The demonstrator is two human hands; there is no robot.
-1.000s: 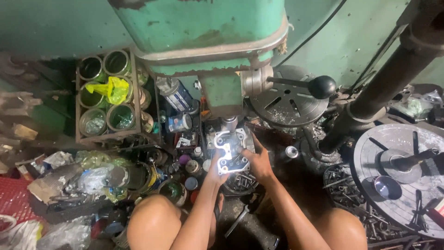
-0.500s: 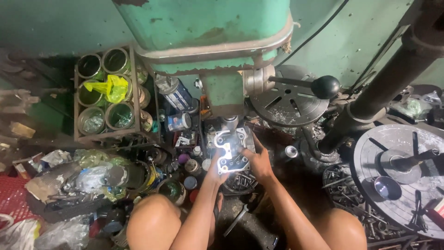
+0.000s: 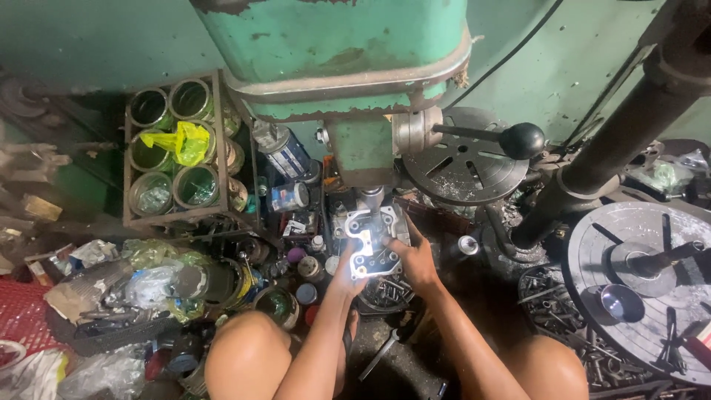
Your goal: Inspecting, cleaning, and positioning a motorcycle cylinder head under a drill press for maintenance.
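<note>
Nearest the camera are the person's 2 bare knees, with a dark metal wrench [image 3: 379, 354] lying on the grimy floor between them. Both forearms reach forward to a bright, flat, silvery metal plate with several round holes [image 3: 368, 241], held up just under the spindle of the green drill press [image 3: 348, 67]. The left hand [image 3: 348, 267] has its grip clamped on the plate's lower left edge, fingers under it and thumb on the face. The right hand [image 3: 415, 259] grips the plate's right edge, fingers closed around the side. Below the plate sits a dark round tray full of bolts [image 3: 385, 292].

To the left of the hands stand small jars and cans, then crumpled plastic bags [image 3: 148, 281] and a red plastic crate [image 3: 26, 315]. To the right lies a large round grey slotted metal disc [image 3: 637, 274]. Farther back, a rusty wire rack holding 6 tins [image 3: 174, 148] carries a yellow plastic bag [image 3: 181, 141]. The press's black ball-ended feed lever [image 3: 518, 139] sticks out to the right, over a round slotted drill table [image 3: 463, 167].
</note>
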